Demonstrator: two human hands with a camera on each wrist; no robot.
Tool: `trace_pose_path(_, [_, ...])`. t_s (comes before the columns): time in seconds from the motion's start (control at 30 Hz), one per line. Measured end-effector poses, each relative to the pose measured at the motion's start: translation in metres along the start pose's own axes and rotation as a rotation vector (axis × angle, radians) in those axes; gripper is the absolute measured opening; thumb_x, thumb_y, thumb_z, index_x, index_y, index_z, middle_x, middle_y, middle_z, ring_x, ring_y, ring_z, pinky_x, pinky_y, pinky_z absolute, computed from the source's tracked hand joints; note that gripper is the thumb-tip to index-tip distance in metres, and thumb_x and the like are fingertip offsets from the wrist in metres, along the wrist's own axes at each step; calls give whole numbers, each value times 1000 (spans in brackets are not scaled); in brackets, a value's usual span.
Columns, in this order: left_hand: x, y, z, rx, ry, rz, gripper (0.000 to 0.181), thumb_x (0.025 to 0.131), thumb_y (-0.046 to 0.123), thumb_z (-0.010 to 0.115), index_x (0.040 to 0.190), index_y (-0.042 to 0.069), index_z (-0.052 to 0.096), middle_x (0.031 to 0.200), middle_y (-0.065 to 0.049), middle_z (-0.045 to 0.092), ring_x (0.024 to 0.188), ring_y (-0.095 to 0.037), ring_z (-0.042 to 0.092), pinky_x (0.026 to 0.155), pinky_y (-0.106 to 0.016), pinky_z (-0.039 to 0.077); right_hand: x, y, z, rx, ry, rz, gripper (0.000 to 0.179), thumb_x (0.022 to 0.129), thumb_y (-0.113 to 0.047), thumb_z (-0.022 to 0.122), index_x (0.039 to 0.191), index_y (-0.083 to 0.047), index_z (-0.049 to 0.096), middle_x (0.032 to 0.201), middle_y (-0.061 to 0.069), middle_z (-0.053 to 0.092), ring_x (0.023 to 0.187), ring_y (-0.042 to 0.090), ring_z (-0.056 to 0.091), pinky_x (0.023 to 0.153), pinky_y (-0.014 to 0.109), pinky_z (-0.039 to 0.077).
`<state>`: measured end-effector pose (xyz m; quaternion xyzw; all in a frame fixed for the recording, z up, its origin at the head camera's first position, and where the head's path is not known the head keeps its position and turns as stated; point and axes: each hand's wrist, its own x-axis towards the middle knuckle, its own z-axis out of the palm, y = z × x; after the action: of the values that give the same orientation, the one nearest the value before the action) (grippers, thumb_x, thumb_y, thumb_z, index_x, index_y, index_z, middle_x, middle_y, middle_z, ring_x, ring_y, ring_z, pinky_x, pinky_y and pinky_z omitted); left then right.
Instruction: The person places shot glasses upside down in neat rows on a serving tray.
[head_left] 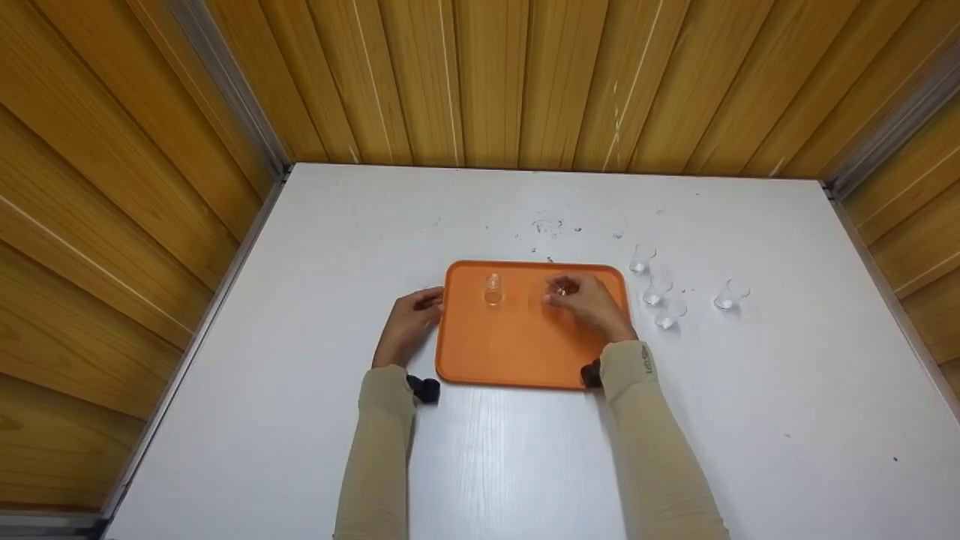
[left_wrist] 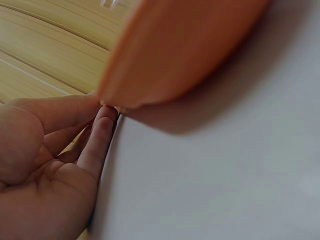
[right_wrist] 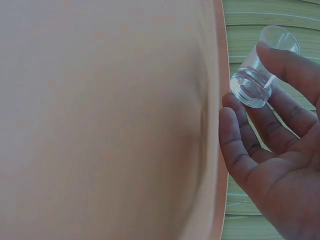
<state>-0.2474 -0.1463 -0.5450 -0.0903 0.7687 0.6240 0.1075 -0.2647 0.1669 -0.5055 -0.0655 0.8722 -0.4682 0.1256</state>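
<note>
An orange tray [head_left: 510, 352] lies on the white table. At its left rim my left hand [head_left: 411, 324] pinches the edge, thumb and fingertips meeting at the rim in the left wrist view. My right hand [head_left: 589, 301] is over the right half of the tray. It holds a small clear shot glass [right_wrist: 252, 85] between thumb and fingers, tilted in the right wrist view, with a thick glass base. Another clear shot glass [head_left: 493, 290] stands on the tray's upper left part.
Right of the tray, several clear glasses stand on the table, among them a near glass [head_left: 670, 315] and one farther right [head_left: 729, 296]. Dark specks [head_left: 551, 226] mark the table behind the tray. Wooden-panel walls [head_left: 487, 82] border the table.
</note>
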Motion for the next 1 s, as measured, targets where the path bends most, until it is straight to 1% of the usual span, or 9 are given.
trace_pose_path(0.13, [0,1,0,-1,4,-6,37,89,9,61,126,9,63,121,-6,65,114,-19,58,100,-34,46,1,-2,1,1,10,-3,40,88,-18,69,123,-1,62,115,17,65,105,27,57,92,36,45])
trace_pose_path(0.27, [0,0,0,14,5,6,38,89,9,61,127,9,63,120,-6,66,114,-19,59,101,-33,45,1,-3,1,11,16,14,40,88,-18,69,122,0,62,116,18,64,107,28,58,95,38,45])
trace_pose_path(0.5, [1,-1,0,12,2,14,38,89,8,61,126,9,63,119,-7,66,113,-19,59,101,-33,45,2,-2,3,25,14,27,41,88,-18,69,124,0,61,118,18,64,103,25,58,87,33,47])
trace_pose_path(0.67, [0,-1,-1,15,1,0,38,89,9,60,126,10,63,119,-5,66,114,-18,58,101,-34,45,1,-3,4,38,11,54,43,88,-20,69,126,-1,59,122,17,62,108,26,57,89,33,48])
trace_pose_path(0.73, [0,-1,-1,10,3,-7,38,89,9,61,126,11,63,119,-5,66,114,-18,58,101,-34,45,0,-3,4,46,11,52,44,89,-20,69,126,-1,58,124,18,61,109,27,57,90,33,48])
trace_pose_path(0.9, [1,-1,1,8,8,8,37,89,7,60,126,9,63,119,-7,66,113,-18,59,99,-32,46,-1,-3,4,81,18,24,44,88,-16,69,127,0,57,125,18,61,114,28,57,94,36,48])
trace_pose_path(1.0, [1,-1,1,4,14,7,37,89,6,59,126,9,63,118,-7,66,112,-18,60,98,-32,46,-1,-2,4,94,25,21,43,87,-15,69,127,-2,58,124,16,61,112,27,57,94,37,48])
